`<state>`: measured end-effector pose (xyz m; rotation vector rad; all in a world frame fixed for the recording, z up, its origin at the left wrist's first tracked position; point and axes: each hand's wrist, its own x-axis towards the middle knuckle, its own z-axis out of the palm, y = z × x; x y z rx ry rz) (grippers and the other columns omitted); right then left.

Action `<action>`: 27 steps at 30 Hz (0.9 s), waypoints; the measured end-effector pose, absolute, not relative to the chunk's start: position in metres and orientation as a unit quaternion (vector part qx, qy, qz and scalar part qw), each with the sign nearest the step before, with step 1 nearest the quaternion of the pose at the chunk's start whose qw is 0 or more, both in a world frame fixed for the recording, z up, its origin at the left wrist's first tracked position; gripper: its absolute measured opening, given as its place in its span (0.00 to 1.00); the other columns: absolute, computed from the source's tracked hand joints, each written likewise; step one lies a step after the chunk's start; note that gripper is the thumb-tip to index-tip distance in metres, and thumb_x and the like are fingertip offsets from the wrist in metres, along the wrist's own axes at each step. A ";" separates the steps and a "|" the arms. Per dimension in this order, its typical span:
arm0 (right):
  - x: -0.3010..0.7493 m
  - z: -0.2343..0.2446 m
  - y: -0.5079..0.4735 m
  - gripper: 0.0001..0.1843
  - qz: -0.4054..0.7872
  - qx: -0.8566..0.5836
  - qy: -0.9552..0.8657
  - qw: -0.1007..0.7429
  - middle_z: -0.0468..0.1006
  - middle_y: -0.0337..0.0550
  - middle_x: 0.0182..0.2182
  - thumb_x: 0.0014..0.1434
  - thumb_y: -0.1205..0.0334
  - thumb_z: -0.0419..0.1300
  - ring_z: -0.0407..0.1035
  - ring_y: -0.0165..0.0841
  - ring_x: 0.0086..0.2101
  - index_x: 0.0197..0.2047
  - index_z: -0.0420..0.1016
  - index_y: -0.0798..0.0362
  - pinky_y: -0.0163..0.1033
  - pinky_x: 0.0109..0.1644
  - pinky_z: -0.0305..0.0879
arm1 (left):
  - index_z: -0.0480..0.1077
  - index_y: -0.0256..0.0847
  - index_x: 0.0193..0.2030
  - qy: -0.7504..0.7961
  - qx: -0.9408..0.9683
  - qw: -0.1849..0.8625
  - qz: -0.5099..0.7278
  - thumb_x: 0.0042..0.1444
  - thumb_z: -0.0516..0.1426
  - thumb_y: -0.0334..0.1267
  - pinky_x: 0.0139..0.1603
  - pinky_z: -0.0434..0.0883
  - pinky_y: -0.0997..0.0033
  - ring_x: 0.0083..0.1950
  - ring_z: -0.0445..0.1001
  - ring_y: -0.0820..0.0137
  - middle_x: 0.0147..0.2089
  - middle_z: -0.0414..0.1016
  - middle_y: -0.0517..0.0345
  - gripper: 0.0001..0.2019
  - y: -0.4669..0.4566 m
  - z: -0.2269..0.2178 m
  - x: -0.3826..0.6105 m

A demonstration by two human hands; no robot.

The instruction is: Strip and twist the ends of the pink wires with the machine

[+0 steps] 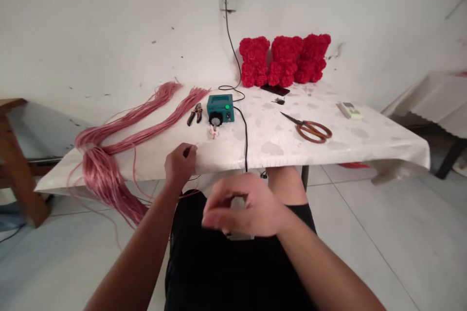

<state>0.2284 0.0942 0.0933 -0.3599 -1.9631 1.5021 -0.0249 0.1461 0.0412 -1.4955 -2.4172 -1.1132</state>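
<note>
Two grips, both mine, reach in from the near side. My right grip (248,204) comes first, blurred above my black shorts (233,272), fingers curled round toward the thumb; I cannot tell whether they pinch anything. Farther and to the left, my left grip (181,165) is by the near edge of the bench (219,155), fingers bent in; whether a strand is caught there I cannot tell either. Left of it, the pink cords (98,170) spill over that near edge, two long tails running far and right. Beyond my left grip is a teal box (221,107) (green button on its face), a small pale pink piece (213,132) at its near side. Pliers (194,114) lie just left of the box, scissors (312,129) well to its right. At the far side, three red bears (284,61) stand near the wall.
</note>
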 end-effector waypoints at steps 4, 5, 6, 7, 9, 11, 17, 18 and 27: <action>0.219 0.080 0.163 0.06 0.459 -0.216 -0.799 0.324 0.76 0.35 0.27 0.65 0.59 0.61 0.69 0.26 0.26 0.38 0.77 0.49 0.32 0.30 0.65 | 0.78 0.42 0.35 -0.780 -0.496 0.023 -0.382 0.58 0.57 0.43 0.33 0.64 0.70 0.31 0.74 0.66 0.28 0.78 0.59 0.10 0.143 0.036 -0.032; 0.218 0.076 0.178 0.04 0.409 -0.228 -0.822 0.324 0.77 0.35 0.29 0.65 0.61 0.60 0.69 0.26 0.27 0.40 0.77 0.49 0.32 0.31 0.66 | 0.77 0.43 0.35 -0.777 -0.497 0.019 -0.386 0.58 0.57 0.44 0.32 0.64 0.70 0.30 0.73 0.67 0.28 0.78 0.60 0.10 0.142 0.034 -0.032; 0.217 0.073 0.192 0.05 0.361 -0.234 -0.844 0.321 0.77 0.35 0.31 0.65 0.62 0.59 0.70 0.26 0.28 0.41 0.77 0.49 0.33 0.33 0.66 | 0.77 0.43 0.34 -0.774 -0.497 0.018 -0.391 0.59 0.57 0.44 0.32 0.63 0.70 0.29 0.73 0.67 0.27 0.77 0.60 0.11 0.142 0.033 -0.032; 0.214 0.070 0.206 0.06 0.313 -0.236 -0.864 0.317 0.78 0.36 0.33 0.66 0.63 0.58 0.70 0.26 0.28 0.43 0.77 0.48 0.33 0.35 0.67 | 0.77 0.43 0.34 -0.770 -0.499 0.017 -0.397 0.59 0.56 0.44 0.32 0.63 0.70 0.29 0.72 0.68 0.27 0.77 0.60 0.11 0.141 0.032 -0.031; 0.207 0.070 0.232 0.09 0.208 -0.234 -0.899 0.305 0.79 0.39 0.38 0.67 0.63 0.56 0.70 0.27 0.28 0.47 0.75 0.49 0.35 0.36 0.67 | 0.76 0.43 0.33 -0.758 -0.504 0.017 -0.413 0.60 0.56 0.44 0.32 0.64 0.69 0.28 0.71 0.69 0.28 0.77 0.60 0.11 0.139 0.033 -0.029; 0.197 0.073 0.256 0.13 0.099 -0.221 -0.929 0.280 0.78 0.41 0.43 0.68 0.63 0.54 0.71 0.28 0.29 0.53 0.73 0.50 0.36 0.35 0.67 | 0.75 0.43 0.33 -0.742 -0.514 0.016 -0.430 0.61 0.55 0.43 0.33 0.64 0.69 0.28 0.69 0.70 0.29 0.76 0.60 0.11 0.139 0.034 -0.026; 0.158 0.091 0.303 0.23 -0.137 -0.114 -0.969 0.169 0.75 0.47 0.48 0.67 0.68 0.53 0.72 0.38 0.44 0.64 0.65 0.52 0.41 0.40 0.67 | 0.73 0.45 0.34 -0.683 -0.553 0.001 -0.476 0.63 0.55 0.39 0.34 0.66 0.69 0.30 0.69 0.71 0.30 0.73 0.62 0.08 0.142 0.034 -0.014; 0.153 0.093 0.306 0.23 -0.151 -0.100 -0.971 0.153 0.75 0.48 0.47 0.67 0.69 0.53 0.71 0.39 0.45 0.64 0.65 0.53 0.42 0.43 0.66 | 0.72 0.45 0.34 -0.674 -0.559 -0.007 -0.483 0.64 0.55 0.39 0.34 0.66 0.69 0.30 0.69 0.71 0.30 0.73 0.62 0.08 0.142 0.032 -0.011; 0.131 0.085 0.322 0.12 -0.202 -0.025 -0.968 0.144 0.75 0.47 0.40 0.72 0.66 0.51 0.67 0.38 0.40 0.51 0.75 0.55 0.43 0.43 0.62 | 0.71 0.49 0.35 -0.675 -0.551 -0.025 -0.490 0.64 0.54 0.38 0.28 0.67 0.69 0.26 0.71 0.72 0.28 0.74 0.63 0.07 0.140 0.029 0.006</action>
